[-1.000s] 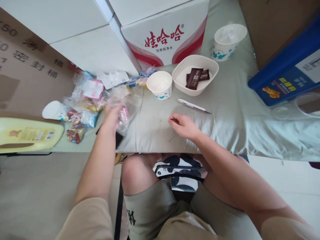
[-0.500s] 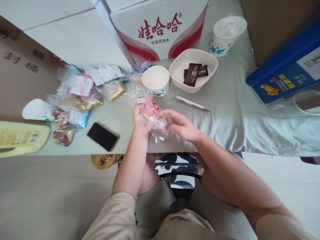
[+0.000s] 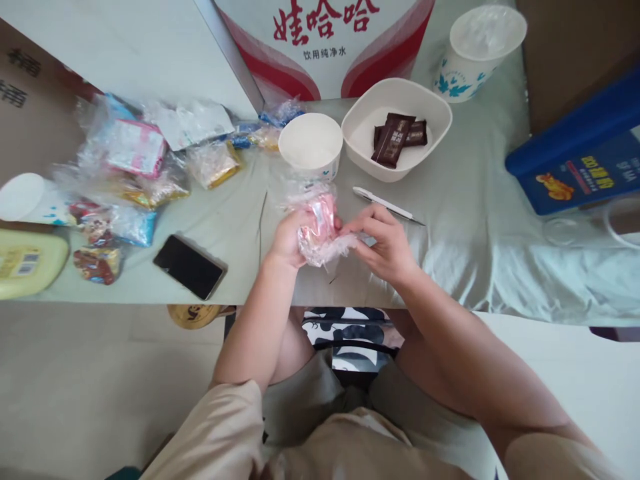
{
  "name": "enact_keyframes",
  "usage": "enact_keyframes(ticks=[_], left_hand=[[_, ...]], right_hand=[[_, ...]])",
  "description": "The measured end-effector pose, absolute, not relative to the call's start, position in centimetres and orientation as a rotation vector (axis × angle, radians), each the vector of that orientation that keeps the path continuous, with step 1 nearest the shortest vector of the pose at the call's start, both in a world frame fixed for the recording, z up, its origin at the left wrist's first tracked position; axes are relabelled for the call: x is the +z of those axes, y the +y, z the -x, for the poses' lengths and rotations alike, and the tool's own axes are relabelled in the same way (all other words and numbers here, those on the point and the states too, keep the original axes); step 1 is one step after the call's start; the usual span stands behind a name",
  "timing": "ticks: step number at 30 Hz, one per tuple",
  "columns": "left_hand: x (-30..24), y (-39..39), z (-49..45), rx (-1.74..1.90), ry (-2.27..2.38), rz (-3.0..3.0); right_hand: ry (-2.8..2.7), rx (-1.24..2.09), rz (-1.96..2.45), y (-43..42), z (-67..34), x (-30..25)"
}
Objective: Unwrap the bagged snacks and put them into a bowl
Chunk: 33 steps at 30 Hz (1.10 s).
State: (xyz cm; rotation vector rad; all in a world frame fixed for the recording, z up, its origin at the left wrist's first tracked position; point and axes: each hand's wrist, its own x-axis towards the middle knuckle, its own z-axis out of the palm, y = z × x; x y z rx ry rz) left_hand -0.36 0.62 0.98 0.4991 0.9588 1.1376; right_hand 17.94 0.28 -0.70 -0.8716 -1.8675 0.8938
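Note:
A pink packet in clear plastic wrap (image 3: 323,220) is gripped in my left hand (image 3: 290,238), above the front of the cloth-covered table. My right hand (image 3: 384,245) pinches the loose edge of the clear wrap at the packet's right side. What is inside the pink packet cannot be made out. Just behind my hands stands a white paper cup (image 3: 311,143). To its right, a cream bowl (image 3: 360,143) contains dark brown wrapped bars (image 3: 395,140). A white pen-like knife (image 3: 383,203) lies on the cloth, a little beyond my right hand.
Plastic-wrapped packets (image 3: 135,150) cover the left side, with a tipped paper cup (image 3: 25,200) and a phone (image 3: 190,267) nearby. A yellow jug (image 3: 30,263) stands at the left edge. A cup stuffed with plastic (image 3: 480,53) and a blue container (image 3: 575,153) are at right.
My right hand's fingers have closed onto the edge of the wrap. The pink packet is turned more upright in my left hand. The camera view has shifted a little closer.

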Motion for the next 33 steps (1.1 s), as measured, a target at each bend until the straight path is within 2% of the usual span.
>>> enact_keyframes(ticks=[4,9,12,22,29,33], left_hand=[[0.1,0.0,-0.6,1.004,0.894,-0.575],[-0.6,0.0,-1.1,0.808,0.812,-0.603],[-0.9,0.0,-1.1,0.738,0.819,-0.631],[-0.3,0.1,-1.4,0.839,0.819,-0.724],[0.2,-0.2,-1.1,0.704,0.913,-0.969],[-0.3,-0.2,-1.2,0.697,0.928,-1.008]], right_hand=[[-1.763,0.941,0.885,-0.3,-17.7,-1.0],[-1.626,1.363,0.889,-0.3,-18.2,-1.6],[-1.626,1.479,0.852,0.1,-18.8,-1.5],[-1.564,1.126,1.091,1.4,-18.8,-2.7],[-1.57,1.403,1.01,2.3,-21.4,-2.6],[-1.653,1.191,0.989,1.8,-21.9,-2.0]])
